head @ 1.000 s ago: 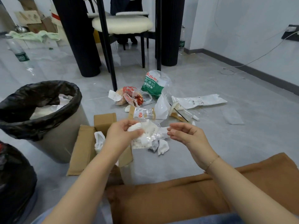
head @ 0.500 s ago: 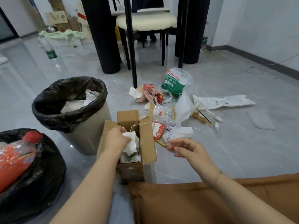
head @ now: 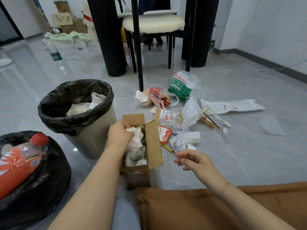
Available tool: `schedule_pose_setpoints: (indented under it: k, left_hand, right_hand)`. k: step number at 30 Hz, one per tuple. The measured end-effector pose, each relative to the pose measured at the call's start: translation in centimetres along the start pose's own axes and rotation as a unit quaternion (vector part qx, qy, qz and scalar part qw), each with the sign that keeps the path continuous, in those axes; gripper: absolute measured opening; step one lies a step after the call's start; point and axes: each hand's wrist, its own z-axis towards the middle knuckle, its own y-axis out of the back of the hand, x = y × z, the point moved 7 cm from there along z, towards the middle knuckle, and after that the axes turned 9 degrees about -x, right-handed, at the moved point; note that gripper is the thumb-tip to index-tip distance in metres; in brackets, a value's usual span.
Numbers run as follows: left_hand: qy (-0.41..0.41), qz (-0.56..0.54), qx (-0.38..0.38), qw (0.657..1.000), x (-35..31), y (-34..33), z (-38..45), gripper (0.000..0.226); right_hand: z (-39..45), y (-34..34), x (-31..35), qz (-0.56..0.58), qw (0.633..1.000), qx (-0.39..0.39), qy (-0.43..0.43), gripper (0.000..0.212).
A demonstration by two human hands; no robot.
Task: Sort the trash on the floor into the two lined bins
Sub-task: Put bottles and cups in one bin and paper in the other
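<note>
My left hand grips a wad of white tissue inside an open cardboard box on the floor. My right hand hovers empty to the right of the box, fingers loosely curled. Just beyond it lie crumpled papers and a red wrapper. Farther back are a clear bag, a green water-bottle wrap, a red snack bag and a white mailer. A beige bin with black liner stands left of the box; a second black-lined bin at lower left holds an orange bottle.
A brown cushion lies across the foreground. Black table legs and a cream-seated chair stand behind the trash. A plastic bottle lies on the grey tiles at far left. A cable runs along the right wall.
My left hand carried the white tissue wad left and down into the cardboard box. My right hand let go of it and now hangs empty. The view swung left, revealing the second bin.
</note>
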Motion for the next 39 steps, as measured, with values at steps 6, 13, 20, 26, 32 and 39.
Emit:
schedule_pose_setpoints:
  k: [6, 13, 20, 26, 32, 39]
  left_hand:
    - [-0.02, -0.185, -0.134, 0.973, -3.0, 7.6, 1.4, 0.017]
    - [0.029, -0.116, -0.268, 0.956, 1.6, 15.7, 9.7, 0.014]
    - [0.103, 0.197, 0.003, 0.975, 5.6, 12.9, 13.6, 0.038]
    - [-0.069, 0.136, -0.127, 0.98, 0.8, 14.2, 9.8, 0.024]
    - [-0.197, 0.017, -0.009, 0.98, -6.5, 6.9, -0.6, 0.027]
    - [-0.163, -0.051, 0.175, 0.97, -10.9, -5.7, -7.3, 0.027]
  right_hand:
    - [0.9, -4.9, 6.1, -0.035, 0.991, 0.047, 0.119, 0.031]
    - [2.0, -10.0, 9.2, 0.062, 0.988, 0.023, 0.139, 0.033]
    - [3.0, -12.8, 7.9, 0.049, 0.992, 0.034, 0.111, 0.03]
    - [2.2, -11.1, 7.7, 0.039, 0.992, 0.029, 0.113, 0.029]
    - [0.6, -3.2, 6.1, 0.027, 0.996, -0.015, 0.085, 0.029]
    - [0.0, 6.6, 1.0, -0.067, 0.996, -0.049, -0.017, 0.024]
